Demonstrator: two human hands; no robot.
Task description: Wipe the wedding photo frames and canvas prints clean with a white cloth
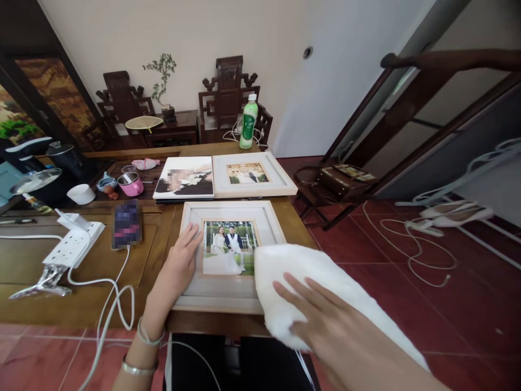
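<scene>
A light wooden picture frame (227, 294) with a photo of two people in its middle lies flat near the table's front edge. My left hand (182, 262) rests on its left side, fingers extended and holding nothing. My right hand (313, 304) presses a white cloth (334, 266) against the frame's lower right corner; its fingers are spread over the cloth, which covers that corner and hangs past the table edge. Behind the frame lie a second framed picture (280, 174) and a flat photo panel (185, 176), side by side.
A green bottle (248, 122) stands at the table's back. To the left are a power strip (73, 241) with white cables, a phone (126, 224), a pink cup (131, 185) and a white cup (81, 194). A wooden chair (325, 190) stands on the right.
</scene>
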